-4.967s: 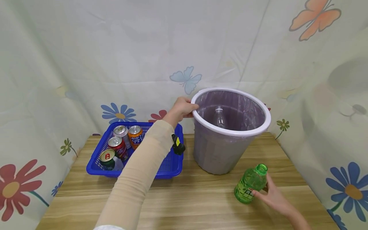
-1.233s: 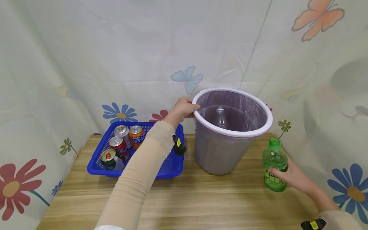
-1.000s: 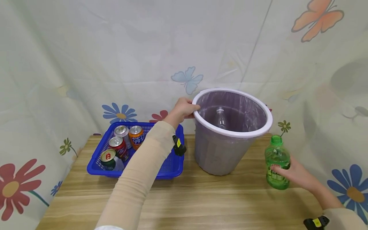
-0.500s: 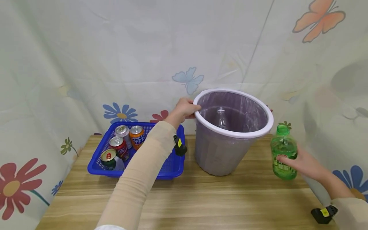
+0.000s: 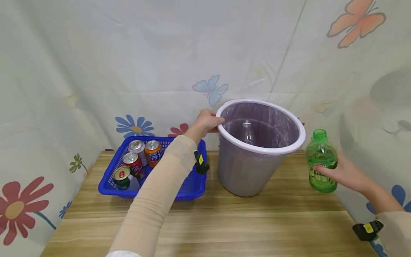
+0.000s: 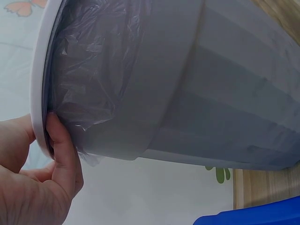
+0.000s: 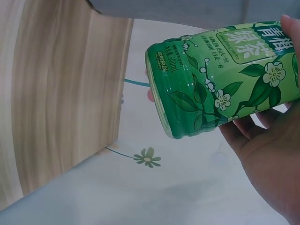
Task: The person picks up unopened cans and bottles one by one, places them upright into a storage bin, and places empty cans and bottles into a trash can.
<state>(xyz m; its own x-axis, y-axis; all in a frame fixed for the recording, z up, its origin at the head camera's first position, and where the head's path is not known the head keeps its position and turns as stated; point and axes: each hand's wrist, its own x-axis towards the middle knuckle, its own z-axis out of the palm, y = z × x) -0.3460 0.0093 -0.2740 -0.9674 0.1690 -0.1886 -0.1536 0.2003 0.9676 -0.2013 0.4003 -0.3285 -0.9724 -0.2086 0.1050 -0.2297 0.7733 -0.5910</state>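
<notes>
My left hand [image 5: 207, 123] pinches the white rim of a grey trash can [image 5: 247, 175], thumb over the rim and fingers beneath it, as the left wrist view also shows. The can is lined with a clear plastic bag and leans to the right. Inside it stands a clear plastic bottle [image 5: 247, 134]. To the right of the can, my right hand [image 5: 348, 175] grips a green tea bottle [image 5: 322, 162] around its label, held upright above the table without a cap. The right wrist view shows the bottle's printed label [image 7: 225, 79] and its base.
A blue plastic basket [image 5: 189, 192] sits left of the can, partly hidden by my left forearm. Several drink cans stand in it, among them an orange can [image 5: 153, 153] and a dark green can [image 5: 123, 178]. A patterned curtain surrounds the wooden table [image 5: 240, 228].
My right hand has carried the green bottle to the right and upward, from tilted low beside the can to upright. My left hand stays on the rim.
</notes>
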